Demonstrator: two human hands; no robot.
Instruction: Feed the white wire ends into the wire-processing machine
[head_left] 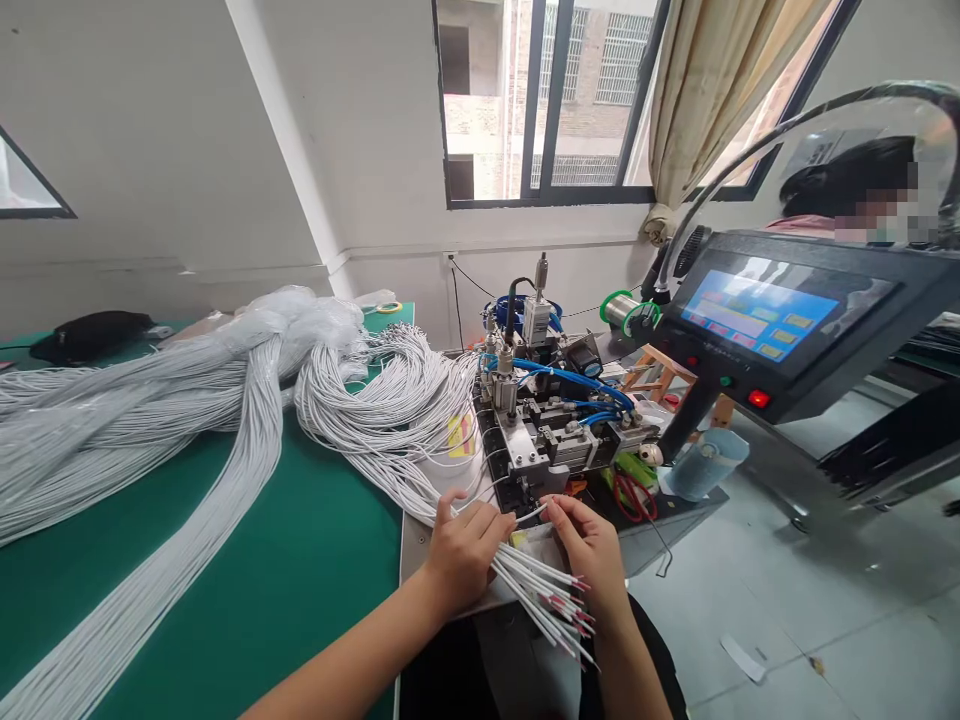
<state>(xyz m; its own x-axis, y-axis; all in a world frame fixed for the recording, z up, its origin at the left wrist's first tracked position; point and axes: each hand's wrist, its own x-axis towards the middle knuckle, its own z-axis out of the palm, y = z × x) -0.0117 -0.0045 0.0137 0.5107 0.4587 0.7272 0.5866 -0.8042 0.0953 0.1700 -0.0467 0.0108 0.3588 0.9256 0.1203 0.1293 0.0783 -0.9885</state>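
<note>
Single wire (529, 515): thin white insulated lead, spanning the gap between my two hands, right at the front edge of the machine (547, 435). The right hand (594, 545) has it in a thumb-and-forefinger pinch near its end, with the other fingers curled under. I can't see the tip, the fingers cover it.

The left hand (459, 552) is closed over the wire bundle (544, 595), fingers wrapped and pressed together on top. The bundle fans out below the right wrist, its red-tipped ends pointing toward me and hanging off the bench edge.

Handling, my read:
- Near-weightless, limp and springy, so it droops wherever it's unsupported.
- Smooth jacket, likely slippery. A pinch does better than a wrap for one lead.
- Grip close to the end to keep it aimed. Further back and the end wanders.
- The red tips look like the delicate part, so hold the insulation, not those.
- The bundle wants to splay. Clamp it behind the fan.

Around it: big wire coils (375, 400) trail left across the green mat (300, 570). Red-handled scissors (634, 495) and a blue cup (705, 462) sit right of the machine. A touch panel (757, 315) stands further right, with another person (847, 180) partly visible behind it.
</note>
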